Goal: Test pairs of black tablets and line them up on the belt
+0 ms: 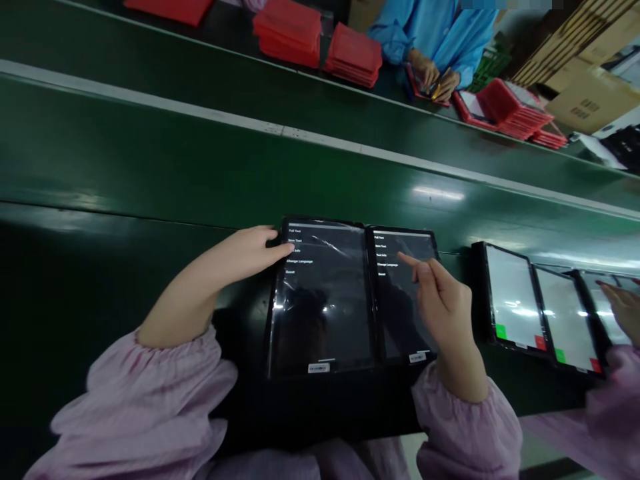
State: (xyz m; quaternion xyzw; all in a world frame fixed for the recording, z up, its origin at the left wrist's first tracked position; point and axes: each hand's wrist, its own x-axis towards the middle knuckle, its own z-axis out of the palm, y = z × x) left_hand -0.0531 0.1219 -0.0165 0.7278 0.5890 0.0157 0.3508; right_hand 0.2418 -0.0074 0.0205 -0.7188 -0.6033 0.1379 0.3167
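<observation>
I had two dark tablets lying side by side at the near edge of the green bench (150, 167), each showing a short white menu at its top left. My left hand (250, 250) rested at the upper left corner of the left tablet (323, 300), fingers curled loosely over the edge and the thumb laid on the glass beside the second menu line; it steadied the tablet more than it gripped it. My right hand (443, 300) hovered over the right tablet (400, 267) with the forefinger stretched out toward the menu lines and the other fingers folded into the palm, holding nothing. I judged the step in hand to be picking an entry from each menu, and the next move called for a precise tap, since the lines sat close together. I could not tell whether either fingertip actually touched the glass. Most menu words were too small and glare-streaked to read with confidence. My right hand hid the lower right part of the right tablet. Further right, bright white tablets (515, 300) stood in a row, partly cut off, with another person's hand (623, 307) at the frame edge. Across the belt a blue-sleeved worker (440, 33) handled red cases (353, 53).
</observation>
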